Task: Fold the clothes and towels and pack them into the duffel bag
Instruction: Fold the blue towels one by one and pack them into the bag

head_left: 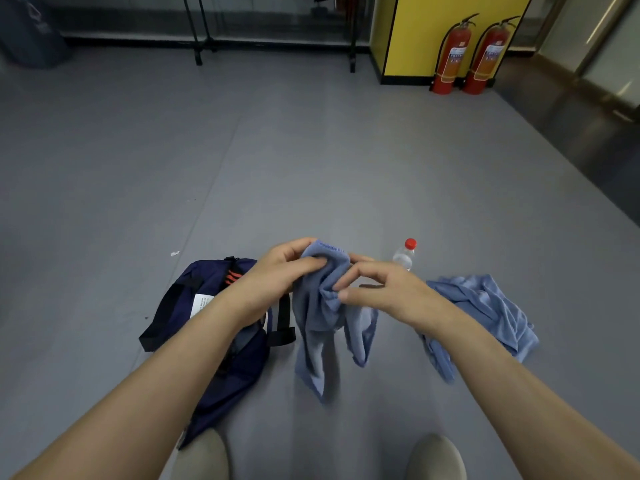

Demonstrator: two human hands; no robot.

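Navy duffel bag [214, 273] sits on the floor to the left, half hidden by the arm, so I can't tell what's inside. The blue towel [320, 317] is up in the air, bunched and dangling. Left hand [280, 271] grips its top edge, and right hand [384, 292] pinches the bunch. A second blue cloth [491, 306] lies crumpled on the right, near a water bottle [404, 256].

Soft, matt, napped cloth in the towel [320, 317] and the crumpled heap [491, 306]. Smooth woven fabric, faintly sheened, on the bag [242, 372]. Clear glossy plastic in the bottle [403, 258]. Smooth matt floor [311, 150]. Glossy paint on 2 extinguishers [453, 53].
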